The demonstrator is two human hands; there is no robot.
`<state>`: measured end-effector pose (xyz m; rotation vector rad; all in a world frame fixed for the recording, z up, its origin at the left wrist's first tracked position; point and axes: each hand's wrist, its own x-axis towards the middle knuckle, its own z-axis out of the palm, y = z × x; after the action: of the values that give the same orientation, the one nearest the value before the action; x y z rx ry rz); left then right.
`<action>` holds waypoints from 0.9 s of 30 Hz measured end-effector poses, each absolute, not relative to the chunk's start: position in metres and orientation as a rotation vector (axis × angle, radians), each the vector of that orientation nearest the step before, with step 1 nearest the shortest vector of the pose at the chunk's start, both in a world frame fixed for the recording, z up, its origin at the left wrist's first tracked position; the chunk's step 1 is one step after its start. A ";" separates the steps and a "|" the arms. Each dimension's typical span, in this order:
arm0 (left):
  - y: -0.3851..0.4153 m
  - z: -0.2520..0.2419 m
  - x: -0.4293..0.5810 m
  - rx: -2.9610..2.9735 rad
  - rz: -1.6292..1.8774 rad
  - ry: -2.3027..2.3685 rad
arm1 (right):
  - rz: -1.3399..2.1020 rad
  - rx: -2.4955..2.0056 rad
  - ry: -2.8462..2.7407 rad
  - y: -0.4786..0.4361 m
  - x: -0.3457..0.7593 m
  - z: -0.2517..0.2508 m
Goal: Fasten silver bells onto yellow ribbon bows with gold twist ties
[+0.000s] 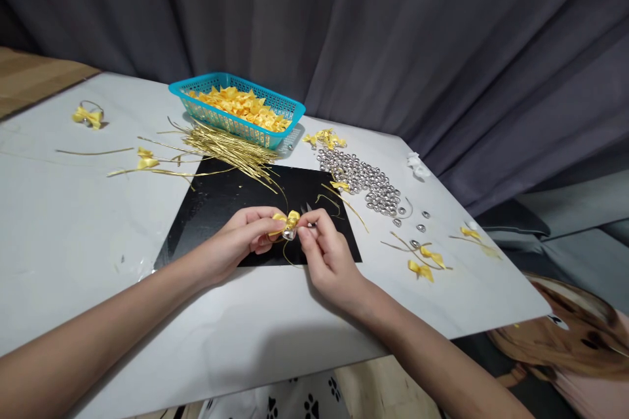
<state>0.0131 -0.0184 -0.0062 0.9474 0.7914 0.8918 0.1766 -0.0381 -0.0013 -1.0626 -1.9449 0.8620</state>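
Above the black mat (196, 222), my left hand (246, 236) pinches a small yellow ribbon bow (293, 217) between thumb and fingers. A shiny silver bead (289, 234) sits at the front of the bow. My right hand (327, 252) is closed, its thumb and fingertips pressed together right beside the bow and bead; what lies between them is hidden. A thin gold tie (285, 254) curls below the bow. Dark pointed blades (307, 208) show behind my right fingers, mostly covered.
A blue basket (236, 127) of yellow bows stands at the back, gold ties (230, 150) heaped before it. Silver beads (363, 177) spread to the right. Tied bows (422, 265) lie at right; a bow on a ring (88, 116) is far left. The white table (98, 222) meets a grey curtain.
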 end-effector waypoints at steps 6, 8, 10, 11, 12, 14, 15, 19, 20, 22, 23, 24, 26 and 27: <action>-0.020 -0.003 0.014 0.958 0.888 0.800 | 0.850 -1.052 -1.882 -0.040 0.172 -0.007; -0.020 -0.002 0.014 0.960 0.889 0.798 | 0.850 -1.052 -1.860 -0.041 0.170 -0.008; -0.021 -0.003 0.014 0.965 0.900 0.798 | 0.852 -1.041 -1.845 -0.041 0.169 -0.010; -0.021 -0.003 0.014 0.971 0.907 0.800 | 0.857 -1.032 -1.845 -0.040 0.169 -0.010; -0.021 -0.004 0.014 0.985 0.918 0.804 | 0.864 -1.025 -1.852 -0.039 0.170 -0.010; -0.021 -0.004 0.013 1.028 0.940 0.814 | 0.880 -1.019 -1.869 -0.037 0.171 -0.010; -0.020 -0.003 0.012 1.048 0.951 0.820 | 0.884 -1.024 -1.872 -0.036 0.173 -0.009; -0.019 -0.001 0.011 1.068 0.990 0.854 | 0.830 -1.067 -1.873 -0.034 0.176 -0.006; -0.019 -0.001 0.011 1.067 0.997 0.861 | 0.793 -1.070 -1.884 -0.034 0.177 -0.006; -0.019 -0.001 0.011 1.072 1.000 0.864 | 0.714 -1.057 -1.917 -0.035 0.177 -0.007; -0.019 -0.001 0.011 1.081 0.997 0.862 | 0.681 -1.045 -1.932 -0.035 0.177 -0.007; -0.019 -0.002 0.011 1.094 0.994 0.860 | 0.654 -1.030 -1.945 -0.035 0.177 -0.007; -0.020 -0.004 0.012 1.126 0.983 0.855 | 0.613 -0.997 -1.959 -0.035 0.176 -0.008; -0.021 -0.005 0.012 1.143 0.976 0.854 | 0.597 -0.985 -1.960 -0.035 0.176 -0.008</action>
<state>0.0119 -0.0207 -0.0045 1.1428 0.8539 0.9755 0.1756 -0.0352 -0.0084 -0.9849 -1.9600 0.5970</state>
